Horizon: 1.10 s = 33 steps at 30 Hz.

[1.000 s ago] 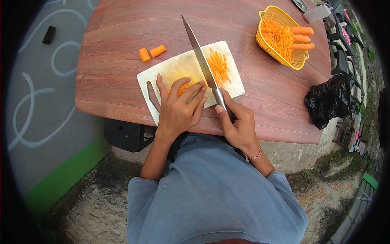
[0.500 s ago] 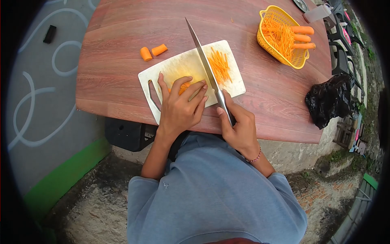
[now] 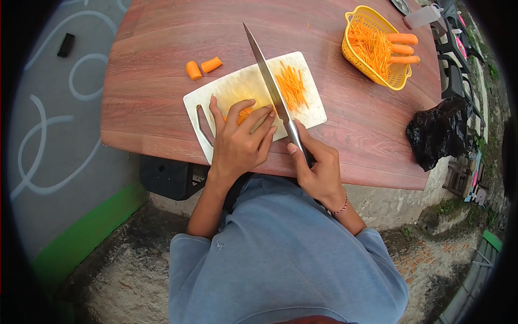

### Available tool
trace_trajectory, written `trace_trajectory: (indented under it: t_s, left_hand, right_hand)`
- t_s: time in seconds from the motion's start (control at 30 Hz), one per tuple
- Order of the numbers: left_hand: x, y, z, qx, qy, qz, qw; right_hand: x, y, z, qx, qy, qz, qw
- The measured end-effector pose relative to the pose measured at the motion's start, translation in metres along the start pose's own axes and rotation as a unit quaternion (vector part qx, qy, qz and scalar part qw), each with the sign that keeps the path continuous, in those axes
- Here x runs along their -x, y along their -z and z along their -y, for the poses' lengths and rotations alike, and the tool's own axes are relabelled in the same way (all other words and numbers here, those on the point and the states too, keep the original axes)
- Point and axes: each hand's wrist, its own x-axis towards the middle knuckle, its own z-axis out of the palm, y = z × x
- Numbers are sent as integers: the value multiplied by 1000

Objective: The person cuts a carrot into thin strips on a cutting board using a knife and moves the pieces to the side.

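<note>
On the white cutting board, my left hand presses its bent fingers down on sliced carrot, most of it hidden beneath them. My right hand is wrapped round the handle of a long kitchen knife. The blade lies across the board, just right of my left fingertips, its tip pointing past the far edge. A pile of thin carrot strips rests on the board to the right of the blade. Beyond the board's far left corner are two short carrot chunks on the table.
A yellow plastic basket with shredded carrot and several whole carrots stands at the far right of the wooden table. Near it is a translucent bottle. A black plastic bag hangs over the right edge.
The knife blade has shifted slightly to the left, closer to my left fingertips. My left hand stays in place on the carrot.
</note>
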Motion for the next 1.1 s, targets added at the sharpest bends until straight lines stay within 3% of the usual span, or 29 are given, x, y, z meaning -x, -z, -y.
trace_trajectory:
  t_s: [0.43, 0.57, 0.63, 0.97, 1.1]
  left_hand:
    - [-1, 1, 0, 9, -1, 6, 1000]
    - [-1, 1, 0, 6, 0, 8, 1000]
    - [-1, 0, 1, 7, -1, 10, 1000]
    - [0, 1, 0, -4, -12, 14, 1000]
    - [0, 2, 0, -8, -15, 11, 1000]
  right_hand:
    - [3, -5, -4, -1, 38, -25, 999]
    - [4, -2, -1, 20, 7, 1, 1000]
    - [3, -5, 1, 40, 42, -19, 998]
    - [-30, -16, 1, 51, -9, -28, 998]
    - [-42, -14, -11, 48, 49, -55, 996]
